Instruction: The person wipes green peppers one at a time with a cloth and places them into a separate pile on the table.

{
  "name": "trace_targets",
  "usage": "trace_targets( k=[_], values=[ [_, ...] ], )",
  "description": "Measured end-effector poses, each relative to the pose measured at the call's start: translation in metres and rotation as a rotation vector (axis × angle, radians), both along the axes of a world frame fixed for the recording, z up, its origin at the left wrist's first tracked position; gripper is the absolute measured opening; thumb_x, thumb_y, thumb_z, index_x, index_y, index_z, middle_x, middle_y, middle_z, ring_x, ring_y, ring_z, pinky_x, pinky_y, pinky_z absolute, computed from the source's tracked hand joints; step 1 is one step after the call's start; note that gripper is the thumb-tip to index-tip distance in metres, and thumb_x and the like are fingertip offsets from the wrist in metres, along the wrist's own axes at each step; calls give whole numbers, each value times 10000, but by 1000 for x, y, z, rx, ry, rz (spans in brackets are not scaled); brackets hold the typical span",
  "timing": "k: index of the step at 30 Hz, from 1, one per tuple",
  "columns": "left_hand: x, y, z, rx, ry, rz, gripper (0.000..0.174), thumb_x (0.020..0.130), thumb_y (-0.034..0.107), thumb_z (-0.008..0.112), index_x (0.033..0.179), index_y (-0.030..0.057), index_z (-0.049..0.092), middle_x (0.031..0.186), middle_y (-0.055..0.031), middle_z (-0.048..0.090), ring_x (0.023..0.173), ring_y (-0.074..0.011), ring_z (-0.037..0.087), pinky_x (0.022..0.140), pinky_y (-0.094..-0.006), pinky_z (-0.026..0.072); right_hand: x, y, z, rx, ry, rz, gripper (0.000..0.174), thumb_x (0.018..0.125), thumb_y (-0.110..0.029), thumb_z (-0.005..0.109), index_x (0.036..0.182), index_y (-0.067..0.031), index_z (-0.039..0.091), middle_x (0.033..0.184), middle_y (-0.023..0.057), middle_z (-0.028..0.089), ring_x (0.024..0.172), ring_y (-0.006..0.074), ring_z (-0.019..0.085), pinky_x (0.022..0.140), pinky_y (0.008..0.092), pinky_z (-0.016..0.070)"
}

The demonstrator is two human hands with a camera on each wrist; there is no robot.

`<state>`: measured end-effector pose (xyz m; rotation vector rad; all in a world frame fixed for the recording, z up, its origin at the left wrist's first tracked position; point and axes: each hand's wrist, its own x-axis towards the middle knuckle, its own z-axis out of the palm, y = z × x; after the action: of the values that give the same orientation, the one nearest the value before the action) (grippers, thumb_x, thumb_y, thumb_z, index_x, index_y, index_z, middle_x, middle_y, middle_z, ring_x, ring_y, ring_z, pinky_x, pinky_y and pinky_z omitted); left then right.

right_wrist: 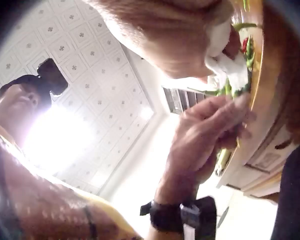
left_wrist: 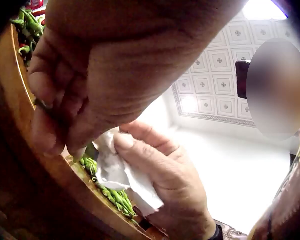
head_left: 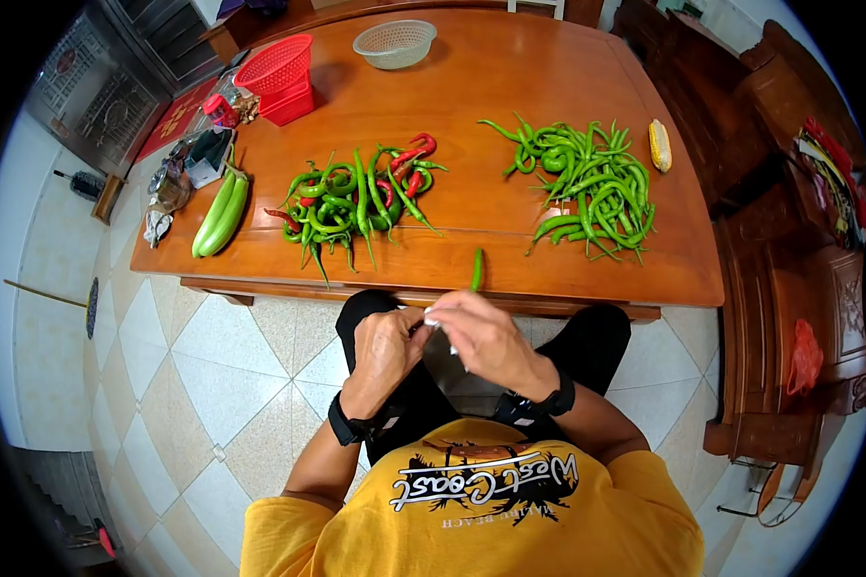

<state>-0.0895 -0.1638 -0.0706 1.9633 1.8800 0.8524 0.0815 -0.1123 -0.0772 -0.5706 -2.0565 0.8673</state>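
Observation:
Above the lap, close to the table's front edge, both hands work close together. My right hand point(head_left: 491, 341) pinches a crumpled white tissue point(left_wrist: 115, 170) between thumb and fingers. My left hand point(head_left: 385, 346) has curled fingers around a slim green chili pepper point(right_wrist: 228, 90), mostly hidden by the fingers and tissue. Right at the left fingertips hangs part of the tissue, in the right wrist view. One lone green chili point(head_left: 476, 269) lies at the table edge, just beyond the right hand.
A mixed pile of red and green chilies point(head_left: 342, 207) lies left on the wooden table point(head_left: 452, 87), a green pile point(head_left: 601, 183) right. Around them are eggplants point(head_left: 221, 213), a corn cob point(head_left: 659, 146), red baskets point(head_left: 277, 79) and a pale colander point(head_left: 394, 44).

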Motion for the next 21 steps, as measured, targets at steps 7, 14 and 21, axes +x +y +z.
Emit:
trace_targets(
  k=[7,14,21],
  values=[
    [-4,-3,-11,-165,-208,-7,138,886,108,686,932,-20,705,679,-89,691,518,-154,638,503,-277,493,-6,22,0,24,-5,-119,207,851,66,590,1038,12,661,1030,150,629,920,316,645,787,366,531],
    [-2,-7,0,-296,-351,3,180,938,126,642,975,-44,688,691,-70,700,527,-109,633,496,-249,494,-5,56,-8,51,-34,-271,201,860,63,578,1048,50,648,1011,173,632,901,335,642,789,366,526],
    [-5,-6,-4,-304,-453,39,200,941,154,623,877,-29,671,666,-101,701,490,-166,651,475,-290,486,-16,28,-8,26,17,-109,200,866,31,548,1039,43,647,1057,179,617,957,336,630,834,370,521]
  ],
)
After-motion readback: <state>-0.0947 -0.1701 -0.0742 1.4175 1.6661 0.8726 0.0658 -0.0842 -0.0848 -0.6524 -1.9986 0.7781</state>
